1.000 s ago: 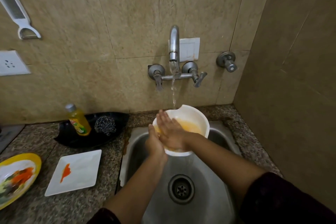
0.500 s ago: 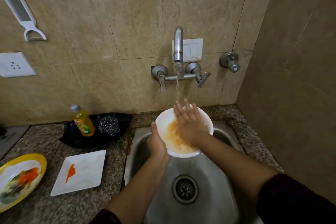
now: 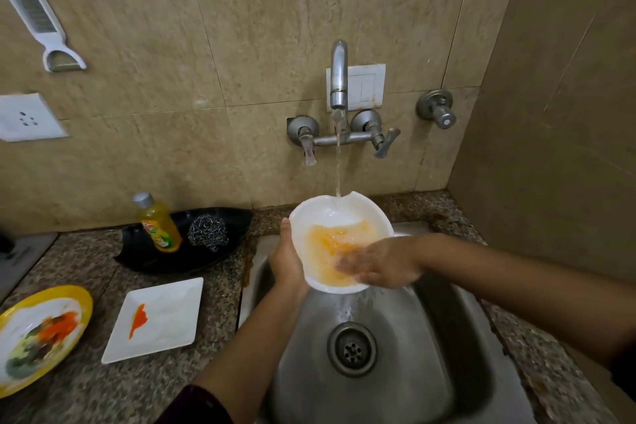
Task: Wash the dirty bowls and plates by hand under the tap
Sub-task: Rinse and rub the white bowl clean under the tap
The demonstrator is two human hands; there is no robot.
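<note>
I hold the bowl (image 3: 340, 217) over the sink (image 3: 430, 337), tilted toward me under the thin stream from the tap (image 3: 339, 76), water spilling off its near lip toward the drain (image 3: 351, 349); my left hand (image 3: 287, 262) grips its left rim, thumb on the edge and fingers curled beneath; my right hand (image 3: 382, 267) lies on the near inner wall, fingers seemingly straight and flat on the orange film, though blurred; the bowl is glossy white, ceramic or melamine, I cannot tell which, stiff and smooth, with a notch in its far rim; wet and greasy, I judge it slippery and perhaps breakable against steel, so a rim hold with fingers underneath seems safest; on the speckled stone surface (image 3: 86, 389) to the left lie a square plate (image 3: 165, 317) with an orange smear and a round plate (image 3: 41, 337), yellow-rimmed, with mixed residue; both flat, best lifted by an edge.
</note>
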